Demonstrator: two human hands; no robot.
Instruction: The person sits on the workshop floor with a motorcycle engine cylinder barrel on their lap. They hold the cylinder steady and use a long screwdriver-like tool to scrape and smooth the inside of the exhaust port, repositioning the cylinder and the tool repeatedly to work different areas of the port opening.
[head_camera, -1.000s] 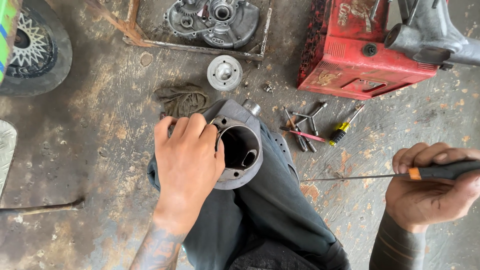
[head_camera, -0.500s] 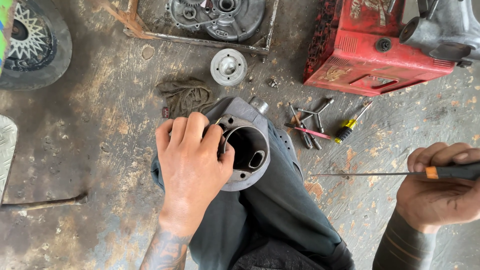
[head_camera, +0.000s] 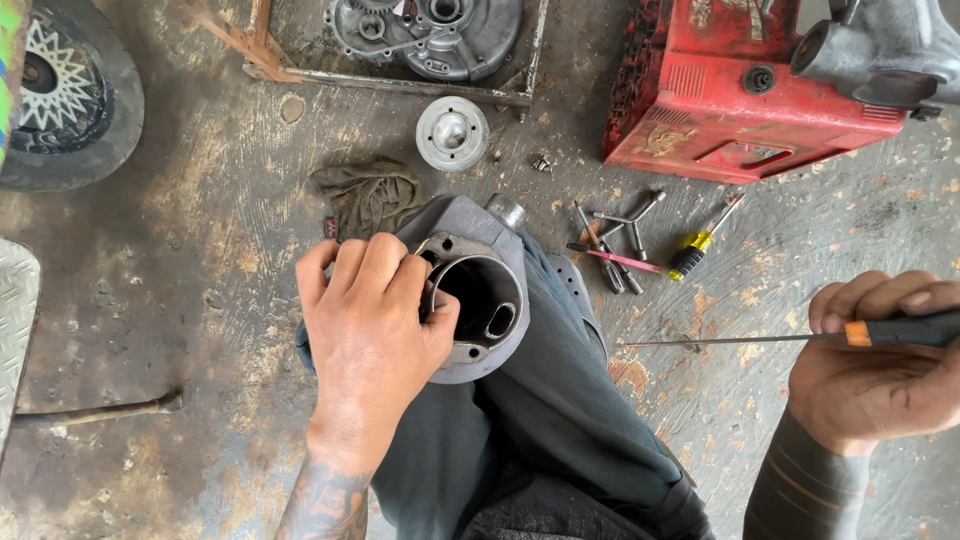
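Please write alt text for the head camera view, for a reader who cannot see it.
A left hand steadies a grey engine cylinder on the person's knee, while the right hand holds a thin screwdriver beside it. Loose tools and a red engine housing lie on the concrete floor.

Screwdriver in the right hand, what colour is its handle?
Black with an orange band, on the screwdriver, head view.
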